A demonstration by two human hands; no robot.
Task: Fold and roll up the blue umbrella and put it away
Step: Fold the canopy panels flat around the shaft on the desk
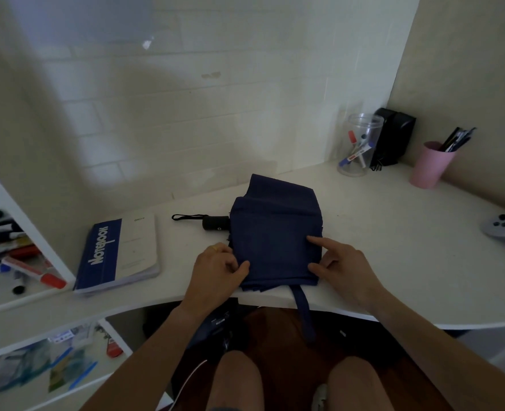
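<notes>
Seen from the head camera, a blue umbrella (275,232) lies collapsed on a white table (393,232), its canopy pressed into flat pleats near the table's near edge, its black handle (215,223) and wrist loop pointing left toward a notebook (120,253), and its closing strap (303,310) dangling off the near edge. The folding step appears under way, with the rolling still to come; doing it well likely means keeping the pleats stacked evenly and flat, holding one side pinned while the cloth is wound tightly around the shaft toward the strap, so that the strap ends outermost. The left hand (215,268) pinches the canopy's left near corner, thumb on top and fingers curled at the edge. The right hand (339,265) is half open: its index finger lies straight, pressing on the cloth's right side, its thumb touches the right edge lower down, and its other fingers are bent, gripping nothing that can be seen.
</notes>
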